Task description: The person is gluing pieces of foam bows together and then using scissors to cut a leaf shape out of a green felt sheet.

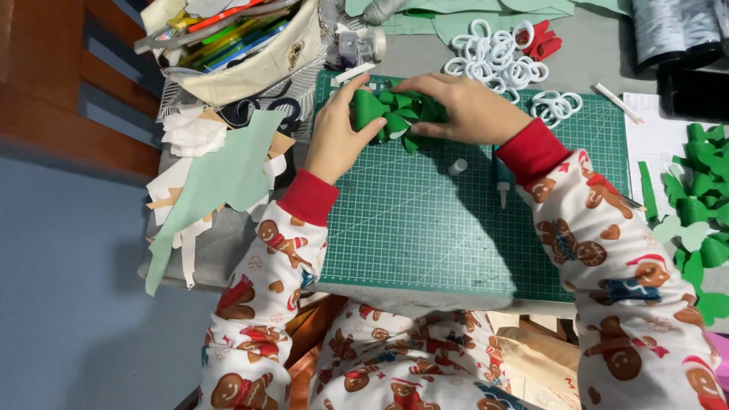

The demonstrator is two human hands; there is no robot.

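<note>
Both hands meet over a green foam piece made of folded cone-shaped petals [395, 114], at the far end of a green gridded cutting mat [425, 228]. My left hand [338, 133] pinches a cone on its left side between thumb and fingers. My right hand [463, 106] lies over its right side and presses it down. Part of the foam piece is hidden under my right palm. Both sleeves are white with a gingerbread print and red cuffs.
A glue bottle [503, 182] and its small cap [457, 167] lie on the mat by my right wrist. White rings [497, 61] lie behind the mat, green foam cut-outs [699, 197] at the right, paper scraps [213, 175] and a basket of tools [243, 45] at the left.
</note>
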